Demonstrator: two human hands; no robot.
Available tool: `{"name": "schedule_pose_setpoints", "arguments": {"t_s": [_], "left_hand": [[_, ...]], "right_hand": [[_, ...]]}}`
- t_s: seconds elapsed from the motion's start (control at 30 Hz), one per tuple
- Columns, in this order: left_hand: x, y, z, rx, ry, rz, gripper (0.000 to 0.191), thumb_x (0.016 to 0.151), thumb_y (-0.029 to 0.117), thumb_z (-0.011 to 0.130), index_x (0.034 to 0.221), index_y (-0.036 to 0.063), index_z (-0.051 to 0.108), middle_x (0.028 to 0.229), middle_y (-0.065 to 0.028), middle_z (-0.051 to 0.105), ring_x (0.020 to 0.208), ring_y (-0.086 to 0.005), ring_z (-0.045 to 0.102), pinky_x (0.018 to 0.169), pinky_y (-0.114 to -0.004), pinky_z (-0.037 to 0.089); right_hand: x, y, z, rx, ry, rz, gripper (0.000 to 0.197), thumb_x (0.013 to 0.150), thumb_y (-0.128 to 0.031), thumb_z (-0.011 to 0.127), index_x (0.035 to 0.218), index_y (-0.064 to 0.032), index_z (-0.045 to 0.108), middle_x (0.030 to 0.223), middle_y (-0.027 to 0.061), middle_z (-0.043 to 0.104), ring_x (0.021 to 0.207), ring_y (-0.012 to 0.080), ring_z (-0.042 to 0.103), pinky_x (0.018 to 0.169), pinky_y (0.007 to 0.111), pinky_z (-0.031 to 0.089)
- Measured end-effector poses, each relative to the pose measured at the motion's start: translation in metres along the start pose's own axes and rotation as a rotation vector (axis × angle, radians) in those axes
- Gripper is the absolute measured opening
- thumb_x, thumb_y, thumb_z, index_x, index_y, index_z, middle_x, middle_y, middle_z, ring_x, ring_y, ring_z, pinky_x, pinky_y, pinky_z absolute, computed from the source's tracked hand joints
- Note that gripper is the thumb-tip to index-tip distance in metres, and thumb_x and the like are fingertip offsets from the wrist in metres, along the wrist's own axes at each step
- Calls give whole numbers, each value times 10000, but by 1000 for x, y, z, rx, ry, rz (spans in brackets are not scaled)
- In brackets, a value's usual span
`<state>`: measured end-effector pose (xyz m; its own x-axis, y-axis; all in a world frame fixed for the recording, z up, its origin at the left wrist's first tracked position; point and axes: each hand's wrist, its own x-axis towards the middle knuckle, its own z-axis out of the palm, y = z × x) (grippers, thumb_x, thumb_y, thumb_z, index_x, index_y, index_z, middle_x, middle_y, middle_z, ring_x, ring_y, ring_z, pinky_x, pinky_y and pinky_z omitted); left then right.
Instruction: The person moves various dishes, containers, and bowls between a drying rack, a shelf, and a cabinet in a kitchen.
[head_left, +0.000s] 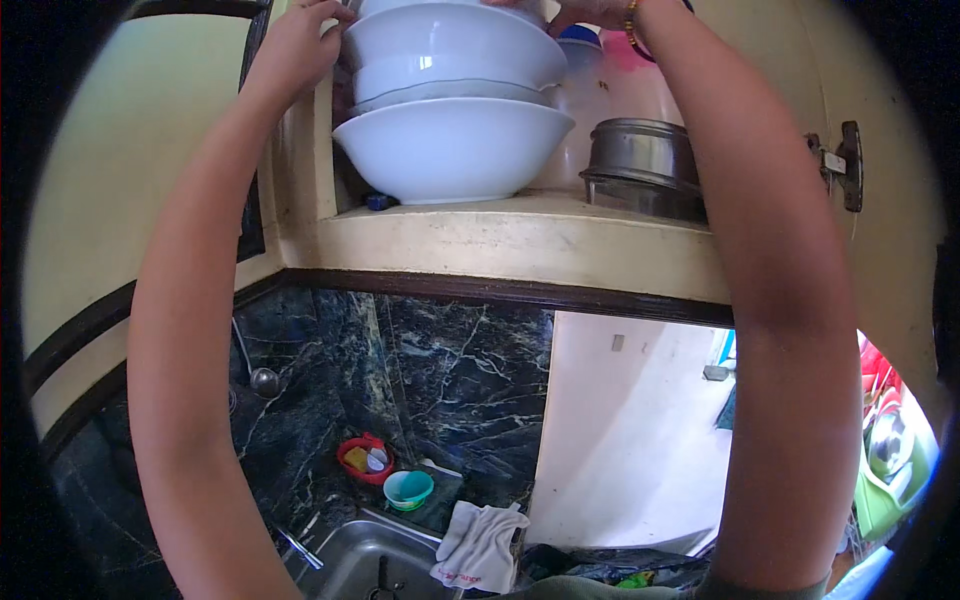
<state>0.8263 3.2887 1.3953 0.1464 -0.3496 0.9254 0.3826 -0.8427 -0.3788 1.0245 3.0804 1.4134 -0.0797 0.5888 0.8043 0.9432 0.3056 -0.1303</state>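
Both arms reach up into a wall cupboard. A stack of white bowls (454, 150) stands on the cupboard shelf (487, 232). My left hand (311, 37) is at the left side of the upper bowls, its fingertips at the stack's edge near the picture's top. My right hand (592, 11) is at the upper right of the stack, partly cut off by the top rim, with a beaded bracelet on the wrist. Whether either hand grips a bowl cannot be told. Round metal containers (641, 157) sit right of the bowls, and plastic containers (581, 97) stand behind.
An open cupboard door (885, 247) with a latch is at right. Below are a steel sink (382, 555), a faucet (304, 547), a cloth (480, 544), a red basket with a sponge (352, 474), a teal bowl (409, 489) and a hanging ladle (265, 382).
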Motion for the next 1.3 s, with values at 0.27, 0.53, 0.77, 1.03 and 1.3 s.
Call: {"name": "schedule_pose_setpoints", "arguments": {"t_s": [0.27, 0.53, 0.77, 1.03, 1.3], "left_hand": [[-9, -8, -17, -42, -81, 5, 209, 818, 61, 568, 970, -10, 692, 1333, -210, 552, 1216, -379, 538, 1026, -399, 438], [-33, -1, -22, -126, -132, -12, 267, 896, 160, 552, 1080, 18, 684, 1362, -195, 537, 1266, -362, 505, 1053, -429, 414], [-61, 13, -56, 16, -145, -3, 313, 928, 195, 556, 1197, 59, 641, 1423, -157, 486, 1275, -352, 498, 1073, -432, 402], [-120, 29, -103, 530, -90, 115, 342, 941, 154, 545, 1261, 34, 551, 1277, -212, 585, 1115, -375, 603, 936, -434, 503], [-196, 46, -158, 857, -224, 137, 360, 875, 132, 577, 1220, 31, 594, 1393, -146, 496, 1338, -303, 419, 1130, -512, 310]], "right_hand": [[7, -2, 10, -267, -53, 24, 635, 857, -378, 703, 1268, 54, 484, 945, 150, 637, 710, 209, 624, 573, 343, 518], [-2, -6, 20, -296, -45, 40, 478, 945, -338, 544, 1298, -17, 522, 1031, 175, 655, 884, 251, 633, 694, 398, 528], [17, 11, 33, -465, 36, -145, 419, 974, -321, 481, 1199, 6, 616, 1128, 200, 662, 1028, 279, 620, 897, 396, 474], [14, 0, 34, -719, 68, -159, 469, 1007, -352, 395, 1169, 22, 629, 1157, 245, 651, 1081, 346, 621, 950, 415, 456], [-131, -118, 65, -272, 848, -696, 482, 1000, -389, 436, 1115, 52, 594, 1102, 206, 639, 1056, 308, 604, 946, 401, 451]]}}
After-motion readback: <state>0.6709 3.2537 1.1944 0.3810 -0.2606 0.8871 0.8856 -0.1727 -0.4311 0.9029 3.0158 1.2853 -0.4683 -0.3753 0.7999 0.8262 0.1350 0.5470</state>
